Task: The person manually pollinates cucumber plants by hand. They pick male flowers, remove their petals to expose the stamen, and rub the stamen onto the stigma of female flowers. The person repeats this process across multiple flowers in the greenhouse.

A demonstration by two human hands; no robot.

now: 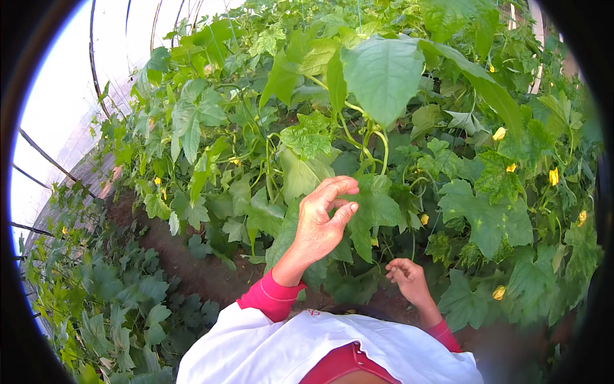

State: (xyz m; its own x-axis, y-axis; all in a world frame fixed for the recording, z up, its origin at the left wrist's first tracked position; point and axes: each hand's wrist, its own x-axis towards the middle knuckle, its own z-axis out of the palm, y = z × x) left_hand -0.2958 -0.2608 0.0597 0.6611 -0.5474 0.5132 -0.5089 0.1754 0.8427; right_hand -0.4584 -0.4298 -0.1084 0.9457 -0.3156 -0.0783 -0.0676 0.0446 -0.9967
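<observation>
Leafy climbing vines with yellow flowers fill the space before me. My left hand (325,216) is raised in front of a large green leaf (376,206), thumb and fingers apart, and no object shows between them. Lower and to the right, my right hand (407,278) is held near the vine bases with its fingers curled close together; whether something thin is between the fingertips cannot be told. Thick, looping green stems (376,144) rise above my left hand, under a broad smooth leaf (383,72).
Bare brown soil (192,269) runs between the vines and more low plants (120,307) at the lower left. Dark curved hoops (92,57) support a pale greenhouse cover at the left. Thin strings (359,17) hang among the vines.
</observation>
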